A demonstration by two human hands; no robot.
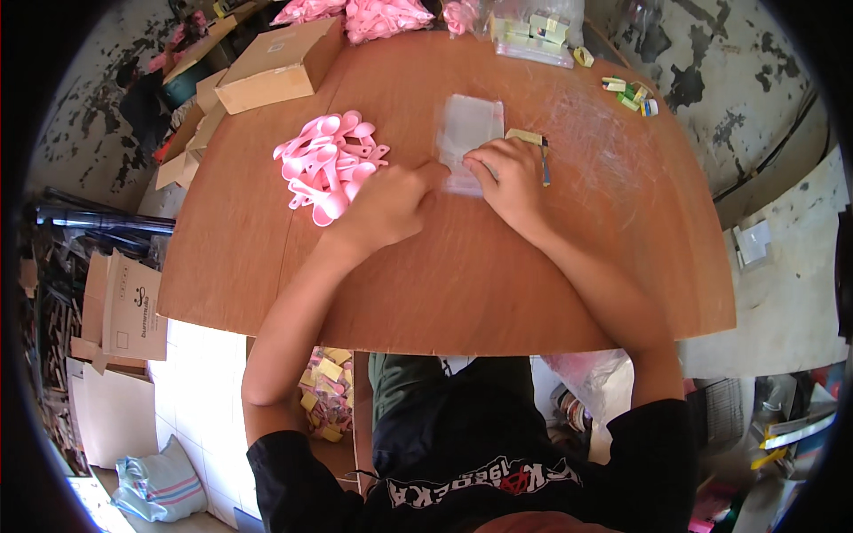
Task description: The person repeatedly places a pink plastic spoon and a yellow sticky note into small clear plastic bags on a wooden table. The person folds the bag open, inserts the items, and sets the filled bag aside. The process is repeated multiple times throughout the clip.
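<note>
A small clear plastic bag [469, 124] lies on the brown wooden table [462, 284]; it looks blurred. My left hand [388, 202] pinches the bag's near left edge. My right hand [510, 174] grips its near right edge with curled fingers. Just left of my left hand is a heap of pink plastic spoons [327, 166]. A small yellow-green packet [524, 136] and a thin dark stick [545, 162] lie beside my right hand, partly hidden by it.
A closed cardboard box [277, 64] sits at the table's far left. More pink spoons in bags [384, 16] and a clear bag of small packets [537, 34] line the far edge. Loose packets [629, 92] lie far right. Flattened cartons [124, 306] stand on the floor left.
</note>
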